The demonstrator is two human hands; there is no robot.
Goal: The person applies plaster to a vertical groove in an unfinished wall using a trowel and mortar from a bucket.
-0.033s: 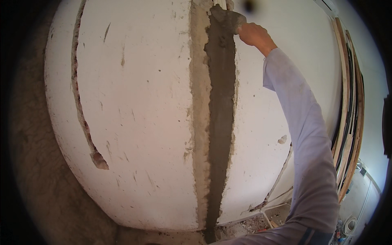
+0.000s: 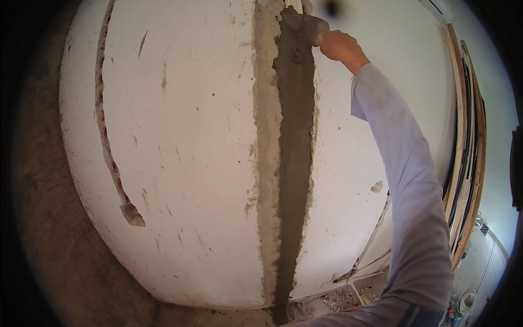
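My right hand [image 2: 340,48] is closed on a grey trowel [image 2: 312,30] at the top of the wall, its blade against wet dark grey mortar [image 2: 294,141]. The mortar runs as a long vertical band down to the bottom, beside an older, paler strip of plaster [image 2: 267,163]. A bit of white channel or conduit [image 2: 293,6] shows above the mortar. My grey sleeve crosses the right side of the view. My left hand is not in view.
A white wall [image 2: 180,136] has a chased groove [image 2: 111,158] at left. Wooden planks [image 2: 478,152] and dark lengths stand at right. A coiled cable [image 2: 466,301] and rubble [image 2: 324,300] lie at the bottom right. A rough grey surface [image 2: 49,218] borders the wall at left.
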